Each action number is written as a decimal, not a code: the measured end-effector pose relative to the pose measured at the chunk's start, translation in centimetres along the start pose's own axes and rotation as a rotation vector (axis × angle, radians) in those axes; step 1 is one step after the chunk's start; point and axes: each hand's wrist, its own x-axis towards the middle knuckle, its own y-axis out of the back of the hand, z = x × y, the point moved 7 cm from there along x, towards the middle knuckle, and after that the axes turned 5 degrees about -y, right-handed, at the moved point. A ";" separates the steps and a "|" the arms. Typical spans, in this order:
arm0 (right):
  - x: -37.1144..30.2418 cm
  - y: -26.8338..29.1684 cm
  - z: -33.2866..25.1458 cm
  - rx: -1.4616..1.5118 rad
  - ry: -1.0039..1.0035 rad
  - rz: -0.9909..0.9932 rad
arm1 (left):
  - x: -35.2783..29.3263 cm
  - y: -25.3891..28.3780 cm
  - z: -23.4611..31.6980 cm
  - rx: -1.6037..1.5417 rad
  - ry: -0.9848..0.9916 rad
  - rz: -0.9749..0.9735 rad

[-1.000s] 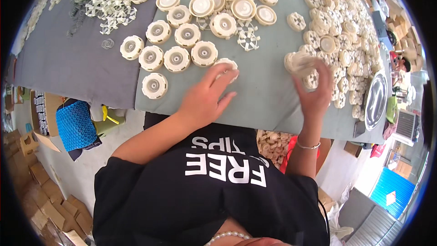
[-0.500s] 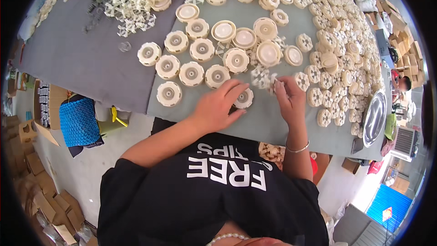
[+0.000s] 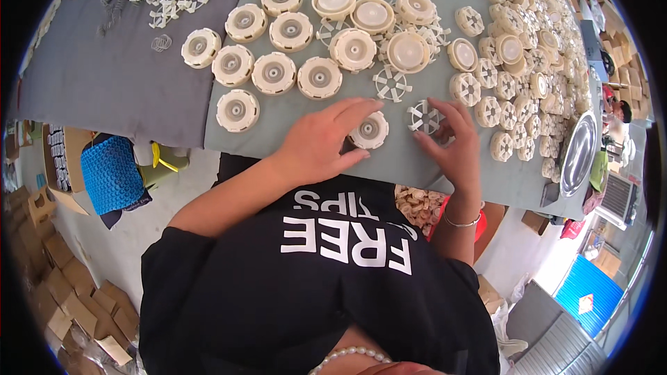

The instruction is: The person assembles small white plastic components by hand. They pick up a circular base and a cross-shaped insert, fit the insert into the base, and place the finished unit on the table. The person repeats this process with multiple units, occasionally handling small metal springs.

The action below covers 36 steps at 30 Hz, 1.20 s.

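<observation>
Fingers (image 3: 361,107) of our left hand (image 3: 316,137) curve around a round cream plastic cap (image 3: 370,130) at frame centre; our right hand (image 3: 455,140), bent inward, pinches a white spoked ring (image 3: 425,117) just right, over the smooth grey-green worktop (image 3: 403,161).

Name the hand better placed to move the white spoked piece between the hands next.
The right hand, most likely: its thumb and fingers are already at the white spoked piece, while the left hand curves around a round cap.
</observation>
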 end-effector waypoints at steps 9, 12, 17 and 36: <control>-1.0 -4.5 -7.1 0.079 0.194 -0.092 | -0.9 0.6 -1.2 -0.315 0.132 0.061; -1.3 -5.1 -6.9 0.031 0.100 -0.084 | -0.7 0.5 -1.4 -0.252 0.146 0.068; -2.5 -6.2 -6.7 -0.059 0.181 0.022 | -0.1 0.6 -1.0 -0.316 0.128 0.063; 4.6 -3.7 -4.4 -0.141 0.307 0.169 | -0.3 2.4 -0.2 0.219 0.103 0.123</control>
